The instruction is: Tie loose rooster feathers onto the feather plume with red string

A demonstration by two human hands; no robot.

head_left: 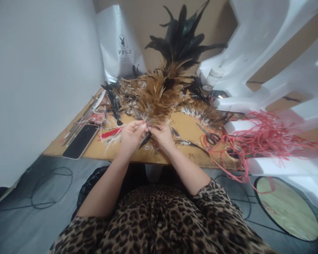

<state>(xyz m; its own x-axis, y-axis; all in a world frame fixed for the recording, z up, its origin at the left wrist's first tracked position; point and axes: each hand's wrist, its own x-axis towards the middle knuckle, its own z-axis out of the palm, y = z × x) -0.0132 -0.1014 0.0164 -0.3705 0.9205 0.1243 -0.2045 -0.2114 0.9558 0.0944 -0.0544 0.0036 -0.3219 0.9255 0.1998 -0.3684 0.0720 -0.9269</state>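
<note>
Grip of the left hand [132, 135] is closed to a pinch, thumb and forefinger meeting at the near end of a brown feather bundle [155, 95]; grip of the right hand [162, 137] pinches just beside it at the same end, its fingertips almost touching the left ones; whatever fine piece lies between them is too small to tell. Feathers of the bundle fan away from the fingers toward the far side, above the middle of the wooden counter [185, 123]; beyond them a plume of long black feathers [182, 38] rises against the far wall, though whether the two are joined cannot be told.

Left of the left hand lies a red strip [111, 133] among pale scraps; farther left, a smartphone [81, 141] lies screen up at the near edge, with thin sticks [81, 118] beyond it; a white PPGZ bag [119, 44] stands at the far left. On the right, dark-handled scissors [210, 137] lie open near a tangle of pinkish-red ribbons [270, 137]; more brown feathers [201, 111] lie farther back; at the near right, below the counter, is an oval mirror [287, 208].
</note>
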